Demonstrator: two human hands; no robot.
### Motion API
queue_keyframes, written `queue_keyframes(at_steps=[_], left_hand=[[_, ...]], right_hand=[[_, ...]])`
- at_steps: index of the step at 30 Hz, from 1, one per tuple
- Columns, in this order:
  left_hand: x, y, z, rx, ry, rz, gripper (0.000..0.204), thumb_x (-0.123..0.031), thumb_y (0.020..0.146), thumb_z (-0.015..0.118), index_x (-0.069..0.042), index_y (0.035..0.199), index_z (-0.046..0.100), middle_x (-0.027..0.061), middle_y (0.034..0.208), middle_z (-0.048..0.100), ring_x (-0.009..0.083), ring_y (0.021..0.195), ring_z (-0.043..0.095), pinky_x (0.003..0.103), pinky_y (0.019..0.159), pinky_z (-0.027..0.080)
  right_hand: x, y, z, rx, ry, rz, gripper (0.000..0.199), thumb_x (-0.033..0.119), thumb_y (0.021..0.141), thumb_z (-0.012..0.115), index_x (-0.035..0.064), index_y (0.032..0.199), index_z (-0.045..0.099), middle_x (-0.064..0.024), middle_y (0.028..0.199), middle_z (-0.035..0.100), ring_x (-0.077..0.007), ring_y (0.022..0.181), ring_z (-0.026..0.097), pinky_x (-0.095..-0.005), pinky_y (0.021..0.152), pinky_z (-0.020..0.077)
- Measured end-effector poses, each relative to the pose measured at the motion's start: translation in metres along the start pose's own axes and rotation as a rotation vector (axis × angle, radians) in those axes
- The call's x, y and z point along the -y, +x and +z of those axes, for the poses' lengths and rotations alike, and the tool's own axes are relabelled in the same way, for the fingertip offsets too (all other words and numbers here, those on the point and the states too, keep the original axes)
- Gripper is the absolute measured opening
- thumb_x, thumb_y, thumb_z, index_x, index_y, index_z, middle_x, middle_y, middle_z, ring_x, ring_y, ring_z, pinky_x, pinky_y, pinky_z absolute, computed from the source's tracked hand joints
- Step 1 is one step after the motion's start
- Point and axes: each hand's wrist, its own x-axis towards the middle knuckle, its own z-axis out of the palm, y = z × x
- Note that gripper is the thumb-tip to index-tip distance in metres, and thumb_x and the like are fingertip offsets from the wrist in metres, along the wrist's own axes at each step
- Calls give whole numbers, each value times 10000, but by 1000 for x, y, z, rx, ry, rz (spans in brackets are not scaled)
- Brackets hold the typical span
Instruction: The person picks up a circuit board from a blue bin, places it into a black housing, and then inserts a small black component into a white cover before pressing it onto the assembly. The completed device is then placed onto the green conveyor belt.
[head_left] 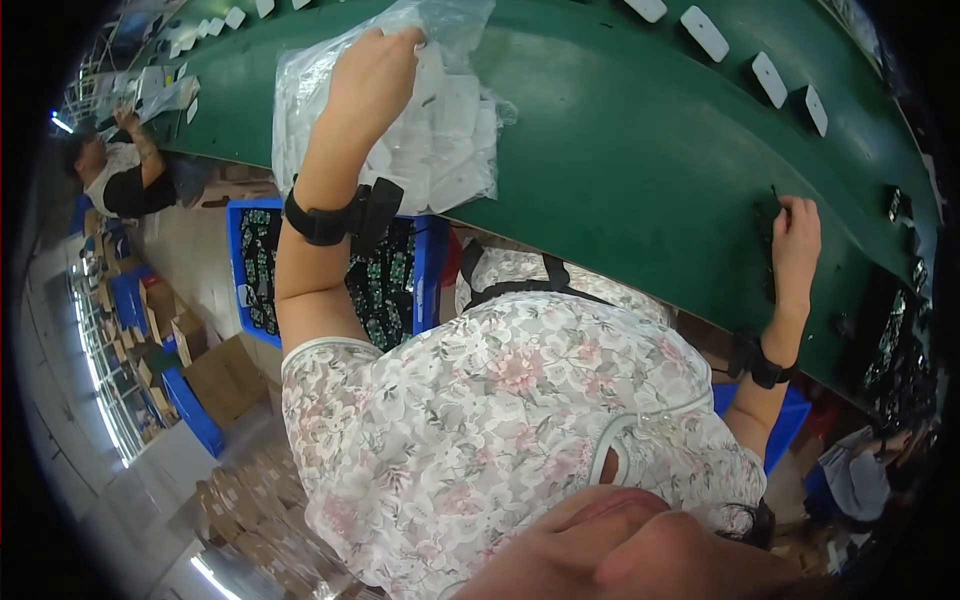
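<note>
A clear plastic bag [455, 150] full of flat white plastic pieces lies at the left on the green table. My left hand [378, 75] reaches over it, its fingers closed on the upper part of the bag's film. On the right side of the table, my right hand [797, 237] has its fingers curled in. A thin dark thing [768, 245] shows just beside those fingers; its kind is too unclear to name, and what the fingertips hold is hidden. Each of my wrists wears a black strap with a small box on it.
White rectangular housings [704, 34] stand in a row along the far side of the green table [600, 150]. Dark parts [893, 335] lie at the right end. A blue crate [238, 270] of circuit boards stands below the near edge. Another person [125, 175] sits at far left.
</note>
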Motion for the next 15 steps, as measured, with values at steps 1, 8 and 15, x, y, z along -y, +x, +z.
queue_keyframes(at_steps=[1,8,15], left_hand=[[-5,-1,-9,2,0,-8,177,-76,820,553,-16,964,638,213,835,654,380,754,628,446,672,507],[-79,-15,-7,-100,-1106,-291,108,-60,918,544,15,994,564,85,713,620,130,578,605,256,513,459],[-154,-13,37,160,-1558,-331,153,-23,910,511,-2,1045,578,58,737,597,90,543,576,223,463,425]], right_hand=[[0,1,-1,-35,14,35,126,40,857,569,25,981,588,-140,969,563,-303,840,580,-367,723,466],[20,10,-7,-90,17,212,81,113,876,591,64,936,616,-102,862,635,-267,795,608,-331,690,470],[28,25,-2,-242,-88,138,108,126,868,604,72,958,630,-92,867,641,-261,790,616,-325,686,474]])
